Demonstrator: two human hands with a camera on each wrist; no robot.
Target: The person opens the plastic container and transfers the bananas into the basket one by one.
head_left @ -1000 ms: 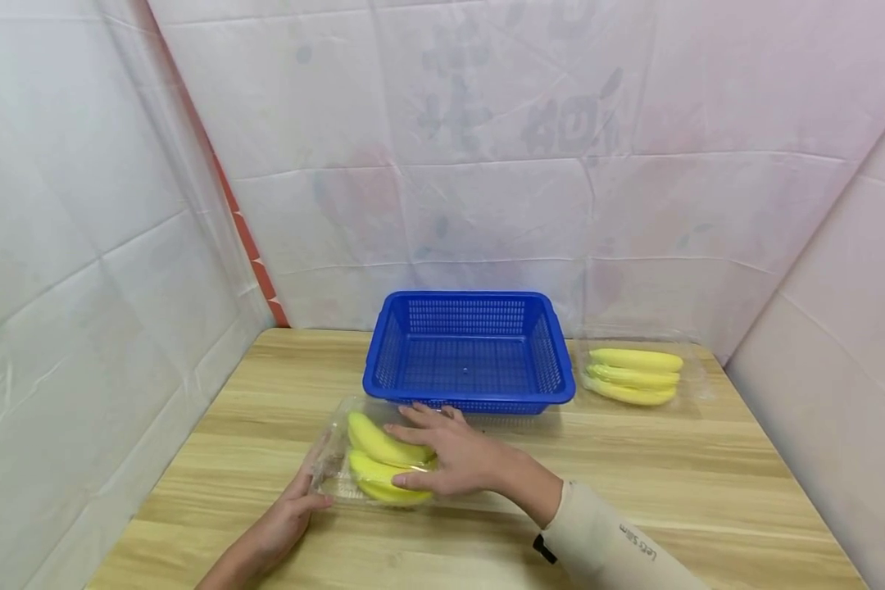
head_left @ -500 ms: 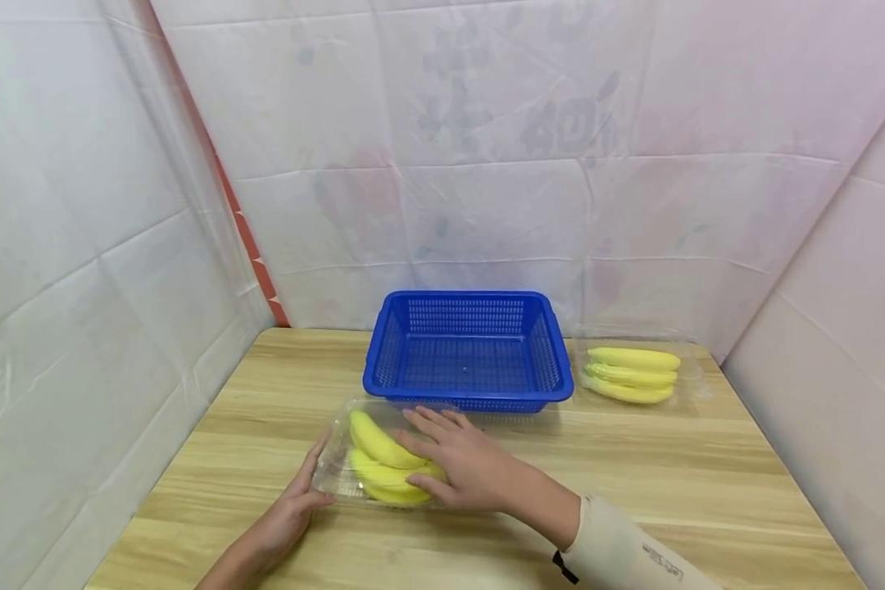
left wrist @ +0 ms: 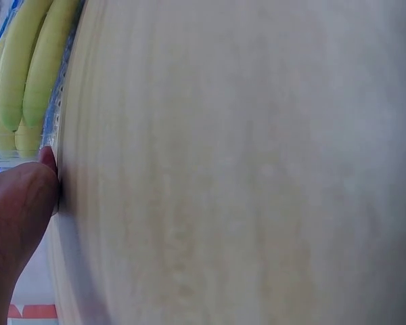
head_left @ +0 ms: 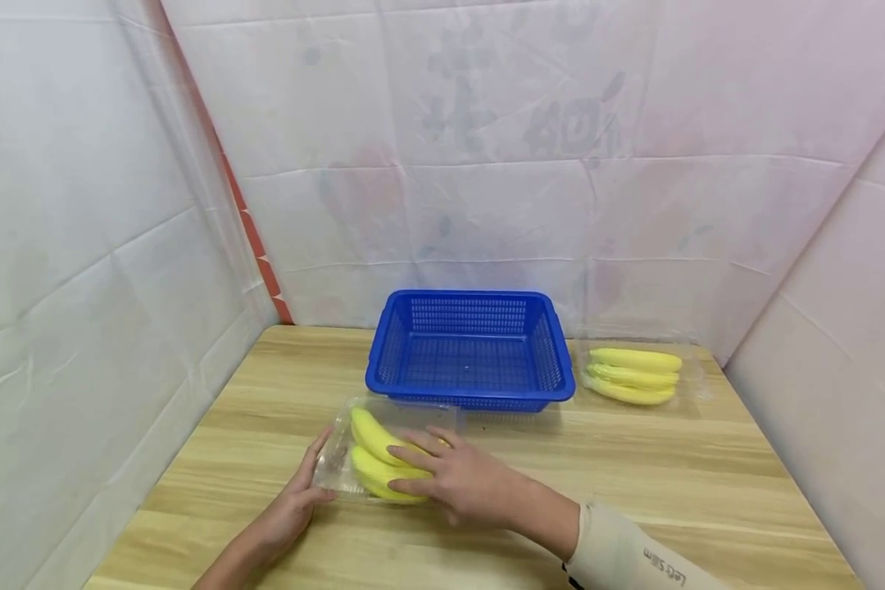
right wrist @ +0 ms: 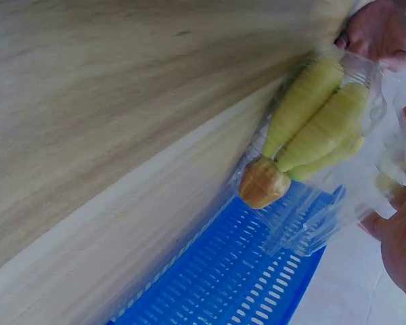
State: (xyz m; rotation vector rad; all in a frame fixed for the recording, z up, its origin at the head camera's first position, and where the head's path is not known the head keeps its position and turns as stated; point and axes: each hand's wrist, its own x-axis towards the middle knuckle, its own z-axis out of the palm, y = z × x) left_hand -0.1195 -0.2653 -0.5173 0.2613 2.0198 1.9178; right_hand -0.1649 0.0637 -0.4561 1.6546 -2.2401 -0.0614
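Observation:
A clear plastic container (head_left: 333, 475) with yellow bananas (head_left: 374, 471) inside lies on the table in front of the basket. My left hand (head_left: 289, 504) holds its left end, thumb at the near corner and fingers along the side. Over the right part of the container, my right hand (head_left: 465, 479) rests with spread fingers on the lid. That hand hides the bananas' right ends in the head view. In the right wrist view, the bananas' joined brown stem end (right wrist: 262, 183) shows, and the clear lid (right wrist: 389, 145) lies near my right fingertips. Whether the lid is fastened, I cannot tell.
A blue plastic basket (head_left: 472, 393) stands behind the container, close to the back curtain. At the back right of the wooden table (head_left: 671, 483) is another clear container holding yellow bananas (head_left: 634, 377). White sheets (head_left: 487, 213) hang around the table.
My right hand has slid down along the lid, towards the near side, with its fingers still over the bananas. The left hand keeps its hold, and the container stays nearly in place.

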